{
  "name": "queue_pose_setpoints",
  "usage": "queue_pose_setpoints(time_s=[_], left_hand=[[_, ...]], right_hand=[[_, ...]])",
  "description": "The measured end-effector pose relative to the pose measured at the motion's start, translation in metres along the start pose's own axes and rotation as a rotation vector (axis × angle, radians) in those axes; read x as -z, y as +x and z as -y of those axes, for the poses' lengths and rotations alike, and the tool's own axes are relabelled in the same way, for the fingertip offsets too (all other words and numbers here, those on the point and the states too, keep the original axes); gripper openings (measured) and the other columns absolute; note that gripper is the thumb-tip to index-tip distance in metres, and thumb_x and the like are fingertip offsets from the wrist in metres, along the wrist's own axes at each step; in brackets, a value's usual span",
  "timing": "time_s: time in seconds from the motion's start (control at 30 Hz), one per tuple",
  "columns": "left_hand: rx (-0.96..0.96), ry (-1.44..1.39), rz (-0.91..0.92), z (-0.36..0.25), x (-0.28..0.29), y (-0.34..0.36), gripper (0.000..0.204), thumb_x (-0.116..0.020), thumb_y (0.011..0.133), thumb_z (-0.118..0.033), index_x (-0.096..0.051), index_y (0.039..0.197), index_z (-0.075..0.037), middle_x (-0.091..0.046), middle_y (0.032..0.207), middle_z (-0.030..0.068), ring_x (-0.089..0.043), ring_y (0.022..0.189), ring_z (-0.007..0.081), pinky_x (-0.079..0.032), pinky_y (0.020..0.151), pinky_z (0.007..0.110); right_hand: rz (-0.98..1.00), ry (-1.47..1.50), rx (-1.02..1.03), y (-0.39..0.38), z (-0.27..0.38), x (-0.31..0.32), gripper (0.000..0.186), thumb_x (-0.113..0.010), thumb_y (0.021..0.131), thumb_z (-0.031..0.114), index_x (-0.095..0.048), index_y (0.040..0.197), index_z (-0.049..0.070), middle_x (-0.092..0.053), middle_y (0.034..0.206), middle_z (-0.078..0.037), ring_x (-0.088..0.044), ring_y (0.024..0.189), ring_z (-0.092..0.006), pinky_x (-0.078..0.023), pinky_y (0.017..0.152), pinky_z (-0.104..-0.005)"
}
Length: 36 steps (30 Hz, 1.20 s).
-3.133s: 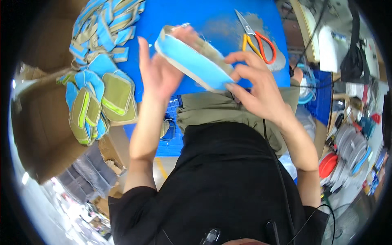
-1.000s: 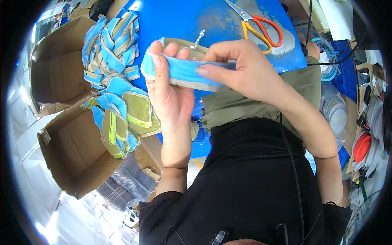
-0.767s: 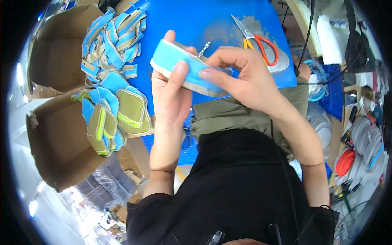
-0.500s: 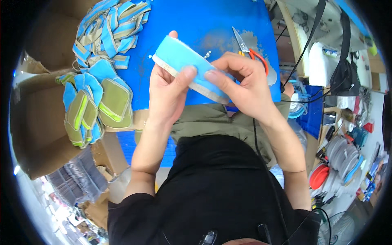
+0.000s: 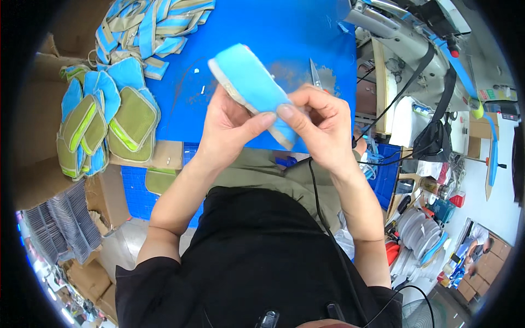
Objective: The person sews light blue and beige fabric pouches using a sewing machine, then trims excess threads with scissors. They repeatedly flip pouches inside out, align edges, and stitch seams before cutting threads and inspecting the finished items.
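A light blue strip with a pale beige edge (image 5: 240,71) is held up over the blue work surface (image 5: 273,27), running diagonally. My left hand (image 5: 232,123) grips its underside, thumb across the lower edge. My right hand (image 5: 320,123) pinches the strip's lower right end between thumb and bent fingers. Just behind my right hand lie scissors (image 5: 314,71), mostly hidden.
Piled blue-and-beige strips (image 5: 147,27) sit upper left, olive-and-blue padded pieces (image 5: 131,117) below them. A cardboard box (image 5: 38,153) stands left, sewing machinery (image 5: 394,33) upper right, stacked discs (image 5: 415,235) lower right. A person (image 5: 477,246) appears far right.
The strip has tilted more steeply, its upper end lifting, with both hands still on it. The view has swung rightward, showing more machinery; the scissors are now mostly covered by my right hand.
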<state>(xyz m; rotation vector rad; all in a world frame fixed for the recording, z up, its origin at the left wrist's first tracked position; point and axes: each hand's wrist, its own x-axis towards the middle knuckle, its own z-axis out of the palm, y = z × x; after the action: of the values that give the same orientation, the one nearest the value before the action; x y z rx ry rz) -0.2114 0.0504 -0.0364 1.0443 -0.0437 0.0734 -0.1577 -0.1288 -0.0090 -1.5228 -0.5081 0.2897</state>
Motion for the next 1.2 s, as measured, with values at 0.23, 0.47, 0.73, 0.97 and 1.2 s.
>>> queue_pose_setpoints(time_s=[0.23, 0.47, 0.73, 0.97, 1.2], left_hand=[[0.130, 0.763, 0.154, -0.052, 0.060, -0.030, 0.021, -0.085, 0.078, -0.010, -0.071, 0.093, -0.003, -0.071, 0.085, 0.0021, -0.063, 0.078, 0.0067, -0.047, 0.067, 0.024], [-0.113, 0.823, 0.762, -0.058, 0.032, 0.051, 0.039, -0.086, 0.076, -0.025, -0.056, 0.091, -0.005, -0.068, 0.117, 0.0151, -0.061, 0.105, 0.0213, -0.047, 0.093, 0.037], [0.201, 0.566, 0.820, -0.034, 0.033, 0.060, 0.032, -0.084, 0.078, -0.018, -0.056, 0.085, -0.005, -0.066, 0.098, 0.0095, -0.063, 0.088, 0.0149, -0.050, 0.079, 0.028], [0.166, 0.627, 0.646, -0.040, 0.023, 0.051, 0.022, -0.082, 0.081, -0.009, -0.061, 0.078, -0.004, -0.069, 0.090, 0.0080, -0.062, 0.079, 0.0093, -0.049, 0.070, 0.024], [0.059, 0.678, 0.584, -0.044, 0.019, 0.045, 0.018, -0.079, 0.082, -0.001, -0.062, 0.075, -0.003, -0.071, 0.086, 0.0089, -0.064, 0.078, 0.0096, -0.050, 0.069, 0.023]], right_hand=[[0.188, -0.276, 0.097, -0.004, 0.002, 0.007, 0.009, -0.075, 0.088, 0.008, -0.072, 0.088, 0.000, -0.067, 0.079, -0.009, -0.063, 0.072, -0.0165, -0.046, 0.064, -0.0306], [0.408, -0.393, 0.120, -0.001, 0.011, 0.015, 0.007, -0.075, 0.084, 0.008, -0.071, 0.087, 0.002, -0.065, 0.079, -0.009, -0.062, 0.074, -0.0267, -0.046, 0.066, -0.0362], [0.376, -0.390, 0.072, -0.013, 0.016, 0.037, 0.009, -0.075, 0.084, 0.009, -0.072, 0.089, 0.003, -0.064, 0.079, -0.009, -0.061, 0.075, -0.0260, -0.046, 0.067, -0.0349], [0.372, -0.412, 0.038, -0.015, 0.018, 0.042, 0.011, -0.073, 0.085, 0.011, -0.071, 0.088, 0.001, -0.063, 0.077, -0.010, -0.060, 0.074, -0.0262, -0.045, 0.066, -0.0352], [0.356, -0.329, 0.032, -0.013, 0.009, 0.038, 0.013, -0.072, 0.087, 0.013, -0.069, 0.086, 0.000, -0.062, 0.075, -0.008, -0.059, 0.071, -0.0210, -0.043, 0.063, -0.0323]])
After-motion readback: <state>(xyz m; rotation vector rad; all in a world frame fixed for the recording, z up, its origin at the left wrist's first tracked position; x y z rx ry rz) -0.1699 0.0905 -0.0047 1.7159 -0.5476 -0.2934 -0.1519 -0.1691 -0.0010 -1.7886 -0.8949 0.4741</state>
